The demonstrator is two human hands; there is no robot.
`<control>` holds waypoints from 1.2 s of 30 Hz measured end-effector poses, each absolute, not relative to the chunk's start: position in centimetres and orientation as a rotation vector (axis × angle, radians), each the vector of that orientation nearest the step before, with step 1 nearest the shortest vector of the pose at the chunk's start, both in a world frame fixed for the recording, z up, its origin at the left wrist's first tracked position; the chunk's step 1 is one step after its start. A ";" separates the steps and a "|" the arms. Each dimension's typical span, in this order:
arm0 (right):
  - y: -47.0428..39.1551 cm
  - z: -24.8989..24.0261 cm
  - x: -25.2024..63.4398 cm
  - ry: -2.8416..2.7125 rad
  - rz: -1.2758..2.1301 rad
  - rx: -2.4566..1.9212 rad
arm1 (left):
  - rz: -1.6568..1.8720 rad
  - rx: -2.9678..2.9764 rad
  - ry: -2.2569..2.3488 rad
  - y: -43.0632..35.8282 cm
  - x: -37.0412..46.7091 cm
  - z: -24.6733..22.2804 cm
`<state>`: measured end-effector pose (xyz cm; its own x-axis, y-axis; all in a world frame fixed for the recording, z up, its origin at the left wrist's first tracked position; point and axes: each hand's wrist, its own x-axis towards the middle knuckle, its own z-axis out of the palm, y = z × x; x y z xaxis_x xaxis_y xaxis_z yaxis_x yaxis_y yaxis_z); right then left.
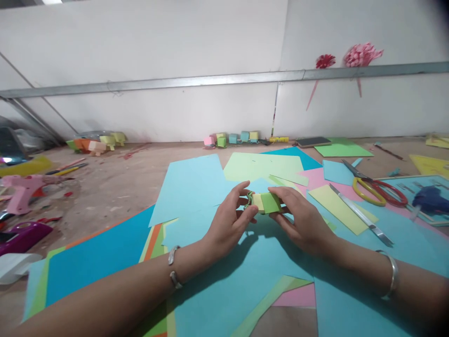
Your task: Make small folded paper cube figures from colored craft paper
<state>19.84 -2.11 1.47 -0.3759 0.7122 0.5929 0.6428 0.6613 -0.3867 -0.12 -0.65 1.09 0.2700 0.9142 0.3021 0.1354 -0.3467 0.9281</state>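
A small folded paper piece (pixel 268 203), green with a pale yellow band, is held between my two hands above light blue paper (pixel 196 187). My left hand (pixel 233 210) pinches its left end, where wavy dark green folds show between thumb and fingers. At the other end, my right hand (pixel 298 213) grips the green part with thumb below and fingers on top. The piece's underside is hidden.
Scissors (pixel 379 187) and a metal craft knife (pixel 361 213) lie on paper sheets at right. A pink glue gun (pixel 24 189) and a purple stapler-like tool (pixel 24 236) are at left. Small paper cubes (pixel 233 138) line the wall, near a phone (pixel 313 142).
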 end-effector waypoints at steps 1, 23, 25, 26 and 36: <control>-2.1 1.5 19.8 -2.108 0.131 -1.049 | 1.170 1.660 0.984 -0.6 0.0 1.0; -2.7 2.3 19.5 -2.007 0.243 -0.967 | 1.137 1.849 0.972 -0.9 -0.1 1.3; -2.8 2.7 19.5 -2.017 0.204 -0.956 | 1.087 1.898 0.943 -0.9 -0.1 1.4; -2.8 2.8 19.6 -2.019 0.172 -0.953 | 1.057 1.946 0.943 -0.9 -0.2 1.4; -0.9 2.4 20.8 -2.287 0.027 -0.884 | 1.225 1.979 1.270 0.1 -0.7 1.3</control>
<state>20.83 -0.91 2.41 -0.5413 0.6026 0.5864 0.5885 0.7696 -0.2476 -0.74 0.13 1.33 0.1660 0.8904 0.4238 0.4554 -0.4504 0.7679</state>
